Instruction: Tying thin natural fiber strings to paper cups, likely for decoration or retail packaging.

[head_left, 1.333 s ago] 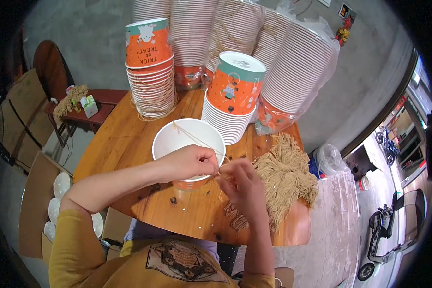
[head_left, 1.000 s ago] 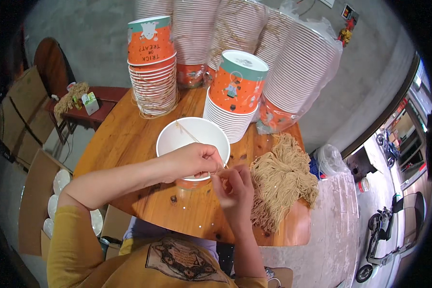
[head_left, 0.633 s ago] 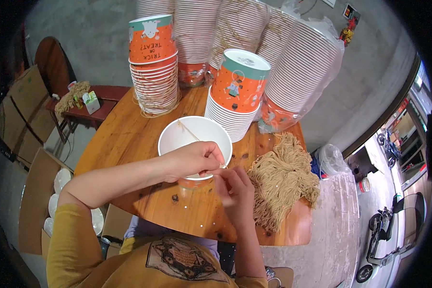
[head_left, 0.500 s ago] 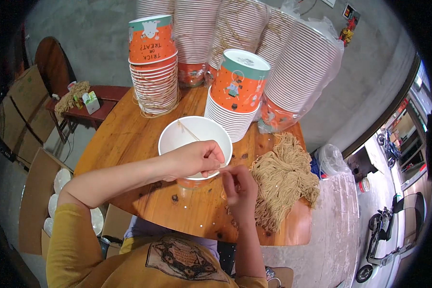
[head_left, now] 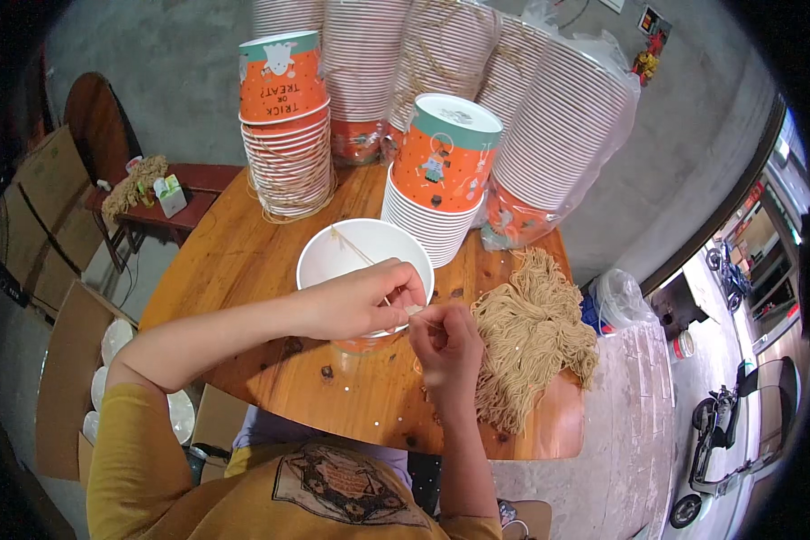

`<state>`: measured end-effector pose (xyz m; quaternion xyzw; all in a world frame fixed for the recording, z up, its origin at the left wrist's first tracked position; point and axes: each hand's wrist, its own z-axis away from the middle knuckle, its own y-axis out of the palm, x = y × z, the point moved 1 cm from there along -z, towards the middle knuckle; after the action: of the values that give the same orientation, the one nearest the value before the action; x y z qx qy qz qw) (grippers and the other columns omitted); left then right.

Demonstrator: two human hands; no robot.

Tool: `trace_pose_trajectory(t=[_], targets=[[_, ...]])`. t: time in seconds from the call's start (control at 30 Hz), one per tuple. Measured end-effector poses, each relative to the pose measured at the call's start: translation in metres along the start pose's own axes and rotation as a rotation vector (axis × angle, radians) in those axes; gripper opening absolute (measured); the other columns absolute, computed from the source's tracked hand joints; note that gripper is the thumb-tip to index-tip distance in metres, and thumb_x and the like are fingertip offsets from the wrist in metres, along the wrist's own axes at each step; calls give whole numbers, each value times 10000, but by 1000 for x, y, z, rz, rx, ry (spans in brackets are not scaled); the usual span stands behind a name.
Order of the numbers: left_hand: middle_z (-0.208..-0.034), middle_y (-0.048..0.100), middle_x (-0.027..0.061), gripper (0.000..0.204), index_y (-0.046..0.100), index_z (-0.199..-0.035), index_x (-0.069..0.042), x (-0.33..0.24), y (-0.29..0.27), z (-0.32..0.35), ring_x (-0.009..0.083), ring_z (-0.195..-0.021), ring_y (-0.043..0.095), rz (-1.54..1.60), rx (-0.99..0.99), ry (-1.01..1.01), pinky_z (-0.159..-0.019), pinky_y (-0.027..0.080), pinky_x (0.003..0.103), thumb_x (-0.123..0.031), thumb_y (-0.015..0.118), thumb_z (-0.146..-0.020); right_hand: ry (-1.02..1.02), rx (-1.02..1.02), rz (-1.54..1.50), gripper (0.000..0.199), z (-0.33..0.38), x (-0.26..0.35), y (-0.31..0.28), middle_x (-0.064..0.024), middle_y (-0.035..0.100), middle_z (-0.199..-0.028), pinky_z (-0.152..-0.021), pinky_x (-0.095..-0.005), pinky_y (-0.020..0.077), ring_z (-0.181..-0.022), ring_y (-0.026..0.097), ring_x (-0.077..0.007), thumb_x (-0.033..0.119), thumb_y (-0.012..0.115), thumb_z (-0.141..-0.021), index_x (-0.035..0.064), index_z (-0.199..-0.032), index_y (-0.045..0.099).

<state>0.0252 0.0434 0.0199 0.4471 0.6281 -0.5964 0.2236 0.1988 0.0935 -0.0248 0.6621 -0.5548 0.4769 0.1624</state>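
Observation:
An orange paper bucket with a white inside (head_left: 355, 250) stands upright on the round wooden table (head_left: 243, 261). A thin tan string (head_left: 358, 255) runs across its mouth. My left hand (head_left: 360, 301) rests over the bucket's near rim and pinches the string's end. My right hand (head_left: 447, 346) is just to its right, fingers pinched on the same string at the rim. A heap of tan string pieces (head_left: 531, 333) lies on the table right of my right hand.
Tall stacks of orange-and-white paper buckets (head_left: 283, 130) (head_left: 436, 175) stand behind, with several larger plastic-wrapped stacks (head_left: 558, 135) at the back. A small side table (head_left: 166, 193) with string and a box stands left. Cardboard boxes (head_left: 72, 378) with white lids sit on the floor.
My right hand has shifted slightly up and toward the bucket rim, closing in on my left hand. The bucket and string heap have stayed put.

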Motion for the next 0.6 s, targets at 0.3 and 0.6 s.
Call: trace_pose_trajectory(t=[0.3, 0.6], targets=[[-1029, 436, 152, 191, 504, -992, 25, -14, 8, 6, 291, -809, 579, -385, -78, 66, -701, 499, 397, -41, 585, -832, -33, -63, 36, 181, 5, 2, 7, -67, 533, -786, -613, -294, 459, -675, 562, -176, -43, 700, -747, 29, -846, 566], [-883, 573, 151, 94, 534, -921, -19, -13, 24, 14, 339, -806, 607, -477, -362, 52, -675, 501, 424, -61, 577, -850, -265, -168, 270, 212, 10, 0, 15, -81, 527, -807, -601, -350, 456, -704, 556, -251, -22, 704, -715, 49, -860, 566]])
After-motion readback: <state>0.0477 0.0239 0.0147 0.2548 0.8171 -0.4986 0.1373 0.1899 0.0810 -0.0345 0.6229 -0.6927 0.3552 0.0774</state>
